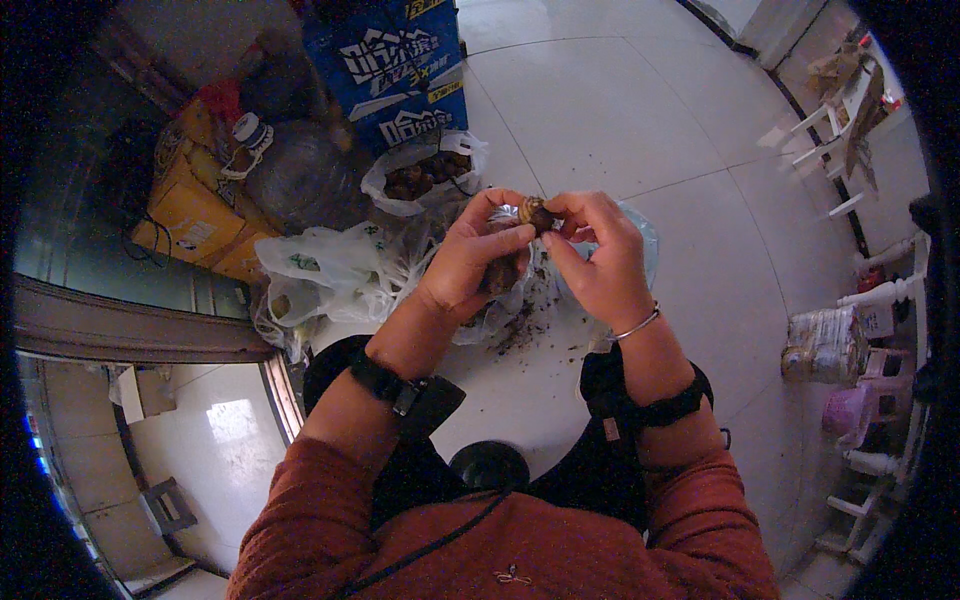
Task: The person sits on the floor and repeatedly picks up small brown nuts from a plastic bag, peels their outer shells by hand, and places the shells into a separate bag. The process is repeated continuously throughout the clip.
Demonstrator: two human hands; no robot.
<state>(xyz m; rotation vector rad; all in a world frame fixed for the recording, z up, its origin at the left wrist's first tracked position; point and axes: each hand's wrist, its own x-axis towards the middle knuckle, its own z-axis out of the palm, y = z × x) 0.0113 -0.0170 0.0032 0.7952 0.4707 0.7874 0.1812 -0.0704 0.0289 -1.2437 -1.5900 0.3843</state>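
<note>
A small, roundish brown object with a paler, ridged top (534, 215), perhaps a bulb or corm, is pinched between the fingertips of both hands. My left hand (480, 251) grips its left side, and my right hand (600, 251) has thumb and fingers on its right. Below my left palm is another brown lump, partly hidden. Dark crumbs (525, 322) lie scattered on the floor under the hands, beside a thin clear plastic bag (469, 332). Behind my right hand shows part of a pale blue, round-edged container or bag (646, 236). Beyond my left hand stands a white plastic bag (375, 191) of brown lumps.
White plastic bags (330, 262) lie to the left, near a yellow carton (191, 217) and a large clear wrapped bundle (304, 176). A blue printed carton (390, 75) stands ahead. At the right are a wrapped bundle (823, 345), a pink basket (844, 412) and white stools or racks.
</note>
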